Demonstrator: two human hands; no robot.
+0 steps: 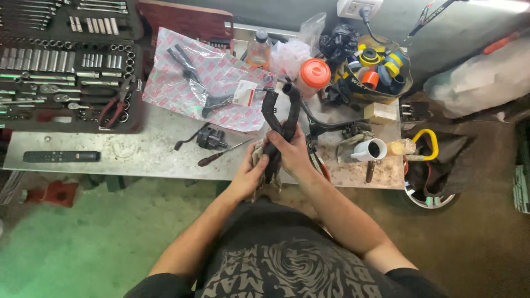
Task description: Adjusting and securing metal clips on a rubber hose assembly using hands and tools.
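Note:
I hold a black forked metal part (280, 115) upright over the front edge of the workbench (138, 154). My right hand (292, 153) grips its lower stem from the right. My left hand (251, 171) presses a dirty rag (258, 157) against the bottom of the part from the left. Both hands touch each other around the stem. The part's two tubes rise above my fingers toward an orange-lidded jar (313, 74).
A socket and wrench set (61, 55) fills the bench's left. A plastic bag with a black part (204, 77), a small black fitting (211, 138), a screwdriver (223, 153), a white mug (369, 149), pliers (317, 163) and a box of tape rolls (378, 66) lie around.

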